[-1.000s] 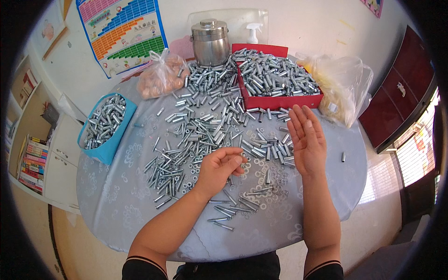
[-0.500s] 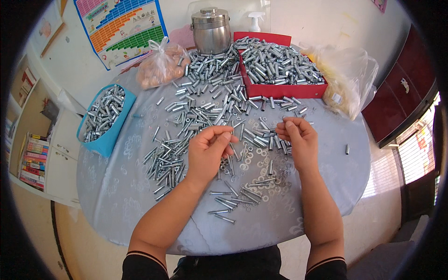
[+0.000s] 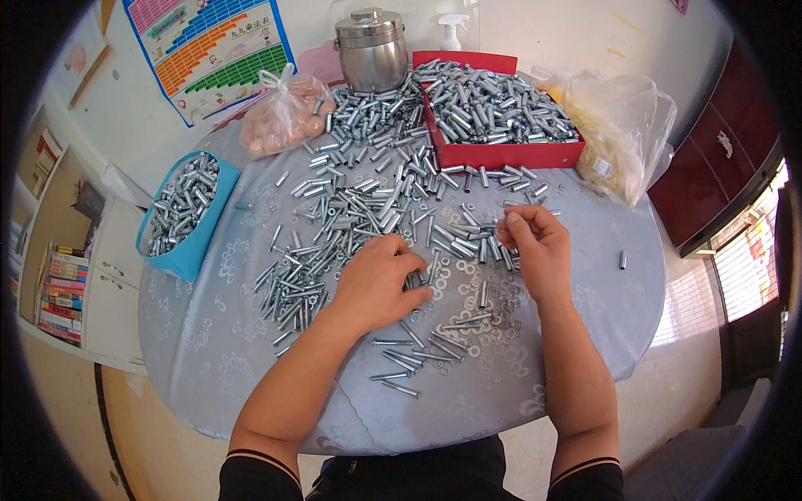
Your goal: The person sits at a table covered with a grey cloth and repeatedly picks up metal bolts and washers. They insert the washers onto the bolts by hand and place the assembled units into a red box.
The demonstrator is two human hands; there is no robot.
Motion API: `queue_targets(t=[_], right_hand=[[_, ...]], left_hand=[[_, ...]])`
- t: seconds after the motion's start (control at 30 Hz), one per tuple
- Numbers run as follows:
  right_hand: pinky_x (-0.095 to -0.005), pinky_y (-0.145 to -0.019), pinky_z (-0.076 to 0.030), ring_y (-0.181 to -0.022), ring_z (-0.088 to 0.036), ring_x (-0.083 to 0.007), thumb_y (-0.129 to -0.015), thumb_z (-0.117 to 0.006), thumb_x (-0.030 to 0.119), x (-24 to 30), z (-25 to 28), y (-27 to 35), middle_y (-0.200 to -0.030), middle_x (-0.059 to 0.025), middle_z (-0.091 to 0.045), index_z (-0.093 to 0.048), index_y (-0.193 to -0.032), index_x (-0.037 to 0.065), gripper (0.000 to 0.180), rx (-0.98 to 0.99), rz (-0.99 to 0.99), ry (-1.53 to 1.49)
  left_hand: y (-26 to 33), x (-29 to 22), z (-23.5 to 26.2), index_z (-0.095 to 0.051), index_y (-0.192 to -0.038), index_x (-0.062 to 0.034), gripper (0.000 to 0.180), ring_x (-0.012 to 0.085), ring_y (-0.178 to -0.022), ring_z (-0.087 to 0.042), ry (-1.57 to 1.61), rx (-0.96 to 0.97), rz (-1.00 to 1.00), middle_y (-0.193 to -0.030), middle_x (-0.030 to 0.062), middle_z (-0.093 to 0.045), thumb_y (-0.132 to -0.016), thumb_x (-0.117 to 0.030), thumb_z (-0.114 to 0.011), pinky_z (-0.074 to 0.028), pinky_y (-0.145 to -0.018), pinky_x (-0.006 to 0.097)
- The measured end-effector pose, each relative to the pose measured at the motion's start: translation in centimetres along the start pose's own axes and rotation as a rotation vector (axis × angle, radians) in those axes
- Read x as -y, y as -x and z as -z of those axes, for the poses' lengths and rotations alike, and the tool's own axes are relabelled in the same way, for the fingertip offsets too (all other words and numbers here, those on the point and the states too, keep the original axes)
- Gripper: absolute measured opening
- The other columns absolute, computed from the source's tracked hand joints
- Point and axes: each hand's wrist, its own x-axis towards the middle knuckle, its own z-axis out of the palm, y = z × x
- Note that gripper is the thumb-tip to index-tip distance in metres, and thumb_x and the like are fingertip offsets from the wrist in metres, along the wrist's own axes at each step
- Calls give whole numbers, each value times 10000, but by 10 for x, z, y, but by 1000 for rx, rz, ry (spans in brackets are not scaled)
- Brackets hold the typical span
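My left hand is low over the middle of the table, its thumb and forefinger apart above the heap of bolts. Some of its fingers are hidden behind the hand. On the right, my right hand is raised with thumb and fingertips pinched together; whatever they hold is too small to make out. Metal sleeves and flat washers lie between the two hands. Several long bolts are spread nearer to me, in front of the left hand.
A red box heaped with metal fasteners stands at the back, a blue bin of them at left. Behind are a steel pot, a tied bag and a clear plastic bag. One sleeve lies far right.
My left hand has come down from its raised pinch toward the bolts, and its thumb and forefinger have parted. The right hand stays pinched in nearly the same place.
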Motion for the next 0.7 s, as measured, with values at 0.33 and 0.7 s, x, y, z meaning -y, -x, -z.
queue_targets(t=[0.33, 0.7], right_hand=[[-376, -701, -516, -803, -633, -280, -768, -717, 129, -3, -13, 15, -902, -90, -641, -688, -978, 96, 215, 295, 467, 848], [-318, -672, -497, -778, -608, -192, -841, -642, 69, 11, -19, 21, -866, -83, -593, -630, -1100, 70, 259, 265, 253, 576]], left_hand=[[-2, 0, -5, -685, -880, -79, 165, 291, -880, -599, -130, 8, 24, -852, 85, -631, -771, -203, -671, -497, -748, 409], [-4, 2, -2, -697, -986, -34, 170, 104, -680, -593, 564, -264, 298, -812, 26, -663, -819, -57, -676, -472, -627, 246]])
